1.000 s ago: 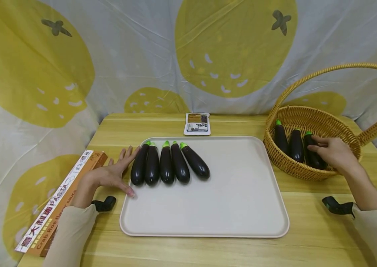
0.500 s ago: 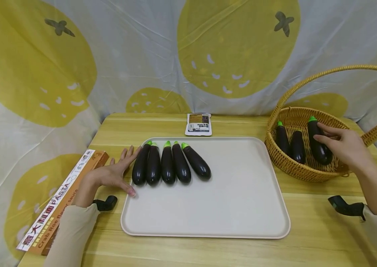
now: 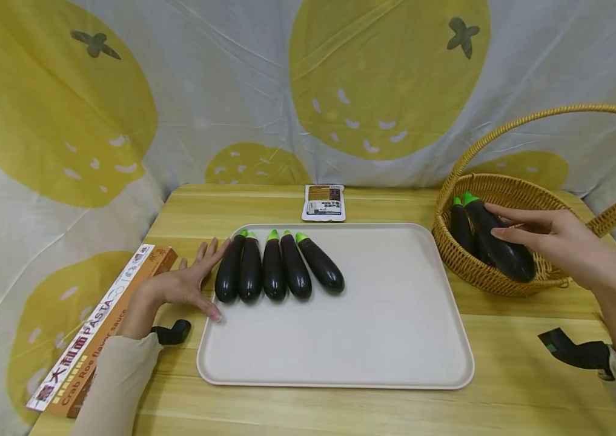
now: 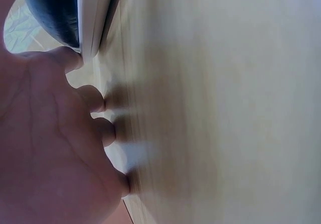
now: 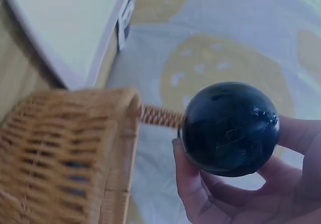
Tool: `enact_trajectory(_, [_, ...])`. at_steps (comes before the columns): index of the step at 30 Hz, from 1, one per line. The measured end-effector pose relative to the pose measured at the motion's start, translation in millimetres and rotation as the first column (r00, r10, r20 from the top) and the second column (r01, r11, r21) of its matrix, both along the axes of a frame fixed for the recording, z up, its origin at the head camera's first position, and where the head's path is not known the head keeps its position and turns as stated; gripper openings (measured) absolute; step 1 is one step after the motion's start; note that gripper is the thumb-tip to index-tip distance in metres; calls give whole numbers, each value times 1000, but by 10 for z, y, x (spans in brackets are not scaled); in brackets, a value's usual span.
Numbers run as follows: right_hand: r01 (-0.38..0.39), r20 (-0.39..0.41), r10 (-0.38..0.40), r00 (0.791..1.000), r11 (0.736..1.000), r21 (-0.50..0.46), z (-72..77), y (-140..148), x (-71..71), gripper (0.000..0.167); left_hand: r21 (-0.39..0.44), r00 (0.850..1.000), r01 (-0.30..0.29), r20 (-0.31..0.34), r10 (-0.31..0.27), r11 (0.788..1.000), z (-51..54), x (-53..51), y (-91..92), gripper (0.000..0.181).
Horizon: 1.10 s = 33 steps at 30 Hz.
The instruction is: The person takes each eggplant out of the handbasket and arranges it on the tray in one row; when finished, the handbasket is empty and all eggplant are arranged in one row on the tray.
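Observation:
My right hand grips an eggplant with a green stem end, held tilted above the wicker basket. Its rounded dark end faces the camera in the right wrist view. Below it in the basket lies another eggplant, and one more is mostly hidden behind the held one. On the left, my left hand spreads its fingers at the tray's left edge, beside the leftmost of several eggplants lined up on the white tray. From the left wrist view, the palm faces the camera with fingertips on the table.
The basket's tall arched handle rises over the right side. A long pasta box lies along the table's left edge. Behind the tray rests a small flat packet. A fruit-patterned cloth hangs at the back.
My right hand has lifted the eggplant off the basket's floor, first shifting right, and the eggplant now hangs further left over the others. The left hand has stayed in place.

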State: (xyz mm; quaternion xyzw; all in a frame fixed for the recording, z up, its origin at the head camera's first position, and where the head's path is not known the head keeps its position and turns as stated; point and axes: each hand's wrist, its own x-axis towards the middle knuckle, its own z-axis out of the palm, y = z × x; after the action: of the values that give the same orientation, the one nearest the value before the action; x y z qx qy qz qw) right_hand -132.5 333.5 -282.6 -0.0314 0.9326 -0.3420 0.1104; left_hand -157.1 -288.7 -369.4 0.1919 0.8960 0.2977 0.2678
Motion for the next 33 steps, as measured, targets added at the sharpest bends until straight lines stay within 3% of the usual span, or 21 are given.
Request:
enact_trajectory(7, [-86,27,87,996,996,-20,23,-341,35,59,4,1000,3,-1,-3,1000,-10,-7,-12,152])
enact_trajectory(13, [-165,21,166,986,985,-54,-51,-726,-6,56,5,1000,2,-2,-2,1000,-7,-1,-15,152])
enact_trajectory(24, [-233,32,246,969,946,-227,-432,-1421,-355,55,-3,1000,2,-4,-2,1000,-14,0,-12,152])
enact_trajectory(30, [-228,51,251,967,935,-273,-538,-1665,-465,54,-4,1000,-4,-9,4,1000,-9,4,-18,152])
enact_trajectory(33, [-245,73,281,957,915,-320,-588,-1763,-514,54,-8,1000,-4,-13,4,1000,-9,9,-24,152])
